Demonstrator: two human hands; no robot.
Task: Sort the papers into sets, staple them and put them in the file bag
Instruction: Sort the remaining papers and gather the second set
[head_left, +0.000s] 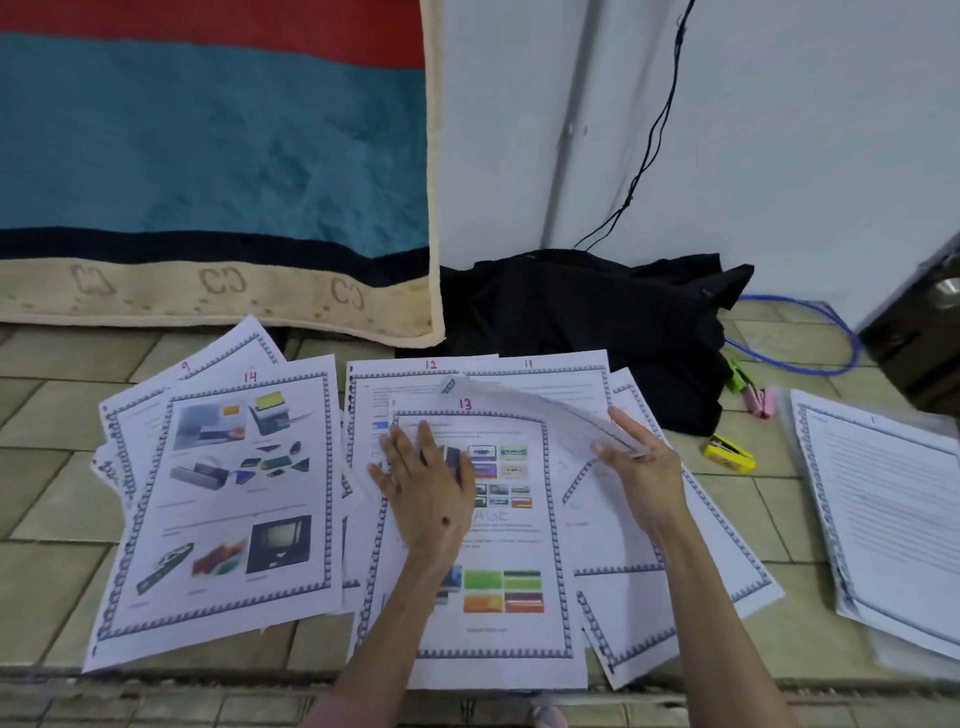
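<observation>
- Left hand (423, 483) presses flat, fingers spread, on page 13 (498, 545), long axis running near to far on the floor (47, 587).
- Right hand (641, 467) fingers pinch a lifted sheet (524, 402).
- Yellow stapler (728, 454) lies right.

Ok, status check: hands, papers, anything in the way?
Left hand flat on page 13. Right hand lifting a curled sheet. Other pages fanned loose, nothing stapled. Yellow stapler on the floor to the right, path clear.

Left hand (423, 486) covers the upper left of sheet 13 (498, 551). The lifted sheet (540, 410) is motion-blurred (its number unreadable). The right-hand stack (883, 509) is cut by the frame edge. Body text on all pages is too small to read.
</observation>
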